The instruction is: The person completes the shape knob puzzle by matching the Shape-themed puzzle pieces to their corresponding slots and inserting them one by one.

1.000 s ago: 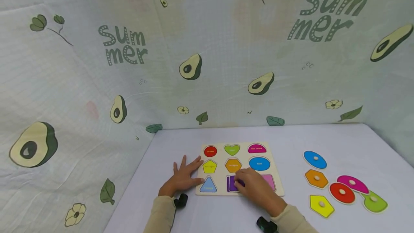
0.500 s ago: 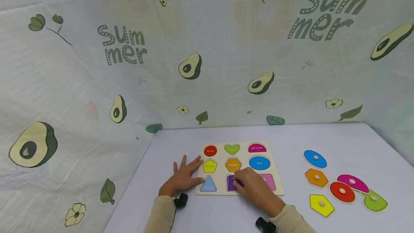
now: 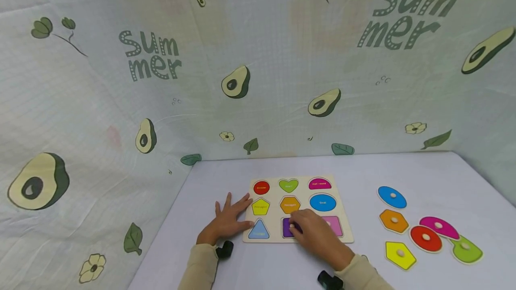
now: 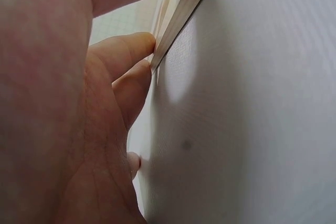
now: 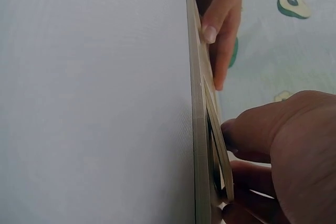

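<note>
A wooden shape puzzle board [image 3: 274, 238] lies flat on the table with several coloured, labelled shapes on its face. My left hand [image 3: 227, 220] is spread against the board's left edge, fingertips and thumb at the rim. My right hand [image 3: 316, 232] pinches the small knob of a purple four-sided puzzle piece [image 3: 286, 228] over the middle of the bottom row; the hand hides much of it. In the right wrist view this piece [image 5: 223, 156] leans, one edge down at the board and the other raised. A pink rectangle [image 3: 334, 225] with a knob sits to its right.
Right of the board lie loose knobbed pieces: a blue oval [image 3: 392, 197], an orange hexagon [image 3: 394, 222], a yellow pentagon [image 3: 400, 255] and a red circle [image 3: 425, 239]. A magenta half round [image 3: 439, 227] overlaps a green heart [image 3: 467, 250]. A printed cloth hangs behind the table.
My right hand has shifted the purple piece slightly left, so the purple strip beside it has disappeared. My left hand stays at the board's edge.
</note>
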Tool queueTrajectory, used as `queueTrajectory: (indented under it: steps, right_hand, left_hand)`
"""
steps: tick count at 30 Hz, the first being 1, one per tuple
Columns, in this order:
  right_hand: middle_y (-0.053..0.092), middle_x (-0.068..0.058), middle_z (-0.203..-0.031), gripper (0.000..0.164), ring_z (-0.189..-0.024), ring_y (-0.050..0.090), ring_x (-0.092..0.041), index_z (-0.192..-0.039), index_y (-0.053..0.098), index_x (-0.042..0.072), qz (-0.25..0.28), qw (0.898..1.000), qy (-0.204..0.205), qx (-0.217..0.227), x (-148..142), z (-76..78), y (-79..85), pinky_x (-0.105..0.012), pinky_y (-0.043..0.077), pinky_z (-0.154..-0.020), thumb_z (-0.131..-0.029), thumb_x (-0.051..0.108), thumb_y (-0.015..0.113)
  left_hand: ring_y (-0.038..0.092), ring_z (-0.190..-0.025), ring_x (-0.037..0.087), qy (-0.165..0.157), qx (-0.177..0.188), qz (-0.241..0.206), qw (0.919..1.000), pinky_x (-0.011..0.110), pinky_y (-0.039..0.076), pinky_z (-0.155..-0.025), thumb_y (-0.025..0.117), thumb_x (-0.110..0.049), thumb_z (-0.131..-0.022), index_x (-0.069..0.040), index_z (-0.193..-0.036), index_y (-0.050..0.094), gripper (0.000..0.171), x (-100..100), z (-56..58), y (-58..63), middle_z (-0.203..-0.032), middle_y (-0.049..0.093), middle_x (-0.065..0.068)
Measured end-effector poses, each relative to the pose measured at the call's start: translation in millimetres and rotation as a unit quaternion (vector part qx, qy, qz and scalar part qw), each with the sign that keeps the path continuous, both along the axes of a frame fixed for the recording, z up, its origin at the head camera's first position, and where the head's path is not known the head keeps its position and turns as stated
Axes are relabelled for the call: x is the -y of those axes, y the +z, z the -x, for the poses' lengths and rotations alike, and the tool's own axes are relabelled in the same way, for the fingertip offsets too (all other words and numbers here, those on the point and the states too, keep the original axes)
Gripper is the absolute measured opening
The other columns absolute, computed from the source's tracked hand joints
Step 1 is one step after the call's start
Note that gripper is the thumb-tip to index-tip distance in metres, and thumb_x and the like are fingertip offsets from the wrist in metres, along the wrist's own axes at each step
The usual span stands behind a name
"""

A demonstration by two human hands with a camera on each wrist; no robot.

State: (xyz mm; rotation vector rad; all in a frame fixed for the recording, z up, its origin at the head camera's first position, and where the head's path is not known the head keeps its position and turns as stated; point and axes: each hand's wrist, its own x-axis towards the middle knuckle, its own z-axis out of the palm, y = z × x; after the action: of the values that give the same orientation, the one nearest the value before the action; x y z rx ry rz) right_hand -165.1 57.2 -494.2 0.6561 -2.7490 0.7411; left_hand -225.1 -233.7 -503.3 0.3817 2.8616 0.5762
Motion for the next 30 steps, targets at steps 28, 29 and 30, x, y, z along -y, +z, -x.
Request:
queueTrajectory:
  steps: [28,29,30]
  right_hand:
    - [0.070,0.000,-0.115,0.031,-0.114,0.060,-0.025,-0.116,0.074,0.015,0.021,0.997,0.013,0.072,-2.0,-4.7,7.2,-0.044,0.055,-0.092,-0.087,0.025,0.080]
    - [0.069,-0.001,-0.116,0.032,-0.114,0.060,-0.025,-0.117,0.073,0.015,0.021,0.997,0.015,0.076,-2.3,-4.2,7.5,-0.044,0.055,-0.093,-0.087,0.025,0.079]
    - [0.069,-0.001,-0.117,0.033,-0.115,0.059,-0.025,-0.118,0.073,0.015,0.022,0.997,0.018,0.079,-2.8,-3.6,8.0,-0.045,0.054,-0.094,-0.088,0.026,0.079]
  left_hand:
    - [-0.004,-0.151,0.044,-0.005,0.002,-0.001,1.0000,0.073,-0.014,-0.108,0.068,-0.055,-0.084,-0.030,-0.155,0.042,0.079,-0.9,-0.7,2.2,-0.163,0.028,-0.009]
    - [-0.004,-0.151,0.044,-0.005,0.001,-0.002,1.0000,0.073,-0.014,-0.108,0.068,-0.055,-0.084,-0.029,-0.154,0.042,0.079,-0.8,-0.6,2.5,-0.163,0.029,-0.009]
    - [-0.004,-0.151,0.044,-0.005,0.000,-0.001,1.0000,0.073,-0.014,-0.108,0.068,-0.055,-0.084,-0.030,-0.154,0.042,0.079,-0.6,-0.4,2.8,-0.163,0.029,-0.009]
